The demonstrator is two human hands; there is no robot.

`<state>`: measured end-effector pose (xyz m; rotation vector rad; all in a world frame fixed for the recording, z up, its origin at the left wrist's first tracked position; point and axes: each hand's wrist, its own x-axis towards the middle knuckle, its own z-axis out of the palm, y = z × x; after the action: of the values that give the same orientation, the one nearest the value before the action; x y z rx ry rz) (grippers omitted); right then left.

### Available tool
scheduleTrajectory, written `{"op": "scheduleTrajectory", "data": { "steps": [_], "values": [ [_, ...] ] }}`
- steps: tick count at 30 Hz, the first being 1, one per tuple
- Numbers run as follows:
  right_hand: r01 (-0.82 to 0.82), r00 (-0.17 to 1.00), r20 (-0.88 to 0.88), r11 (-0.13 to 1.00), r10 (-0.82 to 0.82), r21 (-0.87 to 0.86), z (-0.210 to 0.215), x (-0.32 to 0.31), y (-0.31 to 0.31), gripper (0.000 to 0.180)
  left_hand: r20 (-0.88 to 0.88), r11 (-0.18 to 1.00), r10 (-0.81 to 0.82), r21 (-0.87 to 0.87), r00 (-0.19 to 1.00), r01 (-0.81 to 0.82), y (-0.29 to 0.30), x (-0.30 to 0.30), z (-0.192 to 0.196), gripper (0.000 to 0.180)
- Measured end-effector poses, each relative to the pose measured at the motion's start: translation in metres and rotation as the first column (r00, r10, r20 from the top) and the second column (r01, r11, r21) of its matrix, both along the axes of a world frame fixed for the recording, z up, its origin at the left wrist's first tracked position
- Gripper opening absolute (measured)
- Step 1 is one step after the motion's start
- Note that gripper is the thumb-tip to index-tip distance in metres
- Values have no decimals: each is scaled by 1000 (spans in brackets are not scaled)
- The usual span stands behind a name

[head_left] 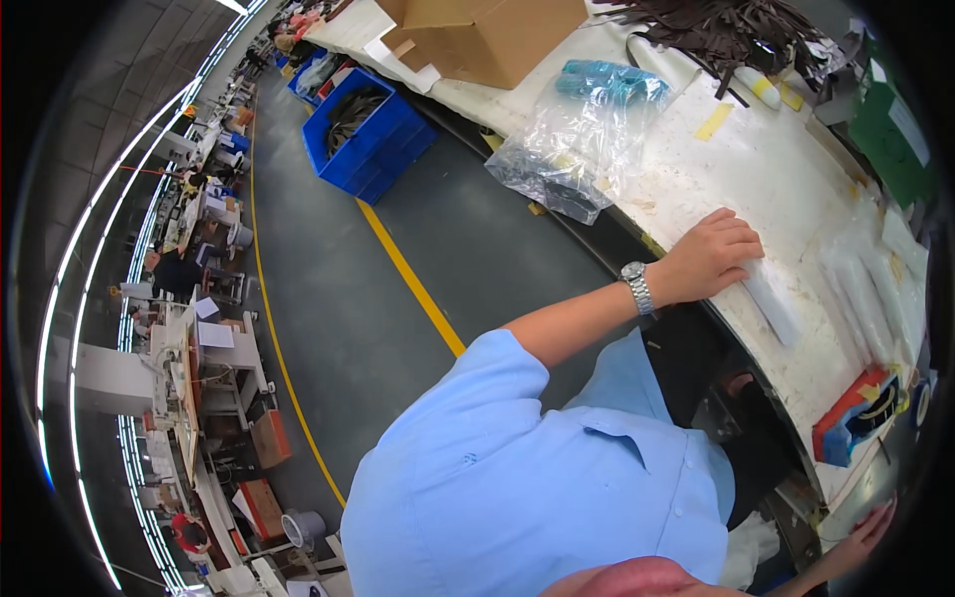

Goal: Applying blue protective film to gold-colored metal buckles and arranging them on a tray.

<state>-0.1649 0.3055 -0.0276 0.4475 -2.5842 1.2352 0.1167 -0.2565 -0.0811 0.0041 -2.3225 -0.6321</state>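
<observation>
My left hand [708, 257], with a silver watch at its wrist, is over the white worktable [686, 169]. Its fingers are bent around the upper end of a narrow white strip [774, 303], which lies slanting across the tabletop. Where the fingers meet the strip is partly hidden. At the lower right edge of the view my right hand [873, 527] has its fingers stretched out, with nothing seen in it. Between the hands, near the table's edge, sits a small red and blue box [856, 416] with dark loops inside.
Clear plastic bags [587, 139] hang over the near table edge. Beyond are a cardboard box [477, 40] and a heap of dark strips [731, 30]. Plastic sleeves [870, 279] and a green bin [888, 129] are to the right. A blue crate [368, 134] stands on the floor.
</observation>
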Motion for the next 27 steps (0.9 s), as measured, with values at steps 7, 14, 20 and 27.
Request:
{"op": "scheduleTrajectory", "data": {
  "steps": [7, 14, 20, 27],
  "values": [
    [-503, 856, 101, 861, 508, -73, 38, 162, -236, 20, -51, 998, 62, -30, 997, -63, 0, -9, -2, 29],
    [-614, 767, -41, 752, 640, 240, 14, 135, -312, 18, -11, 999, 10, -34, 1000, -11, 7, -27, -8, 34],
    [-601, 745, -15, 680, 667, 420, -4, 136, -323, 24, 19, 999, 15, -31, 1000, -15, 11, -22, -7, 37],
    [-576, 762, 19, 665, 647, 476, -13, 134, -329, 22, 26, 1000, 15, -21, 1000, -14, 8, -23, -9, 36]
  ]
}}
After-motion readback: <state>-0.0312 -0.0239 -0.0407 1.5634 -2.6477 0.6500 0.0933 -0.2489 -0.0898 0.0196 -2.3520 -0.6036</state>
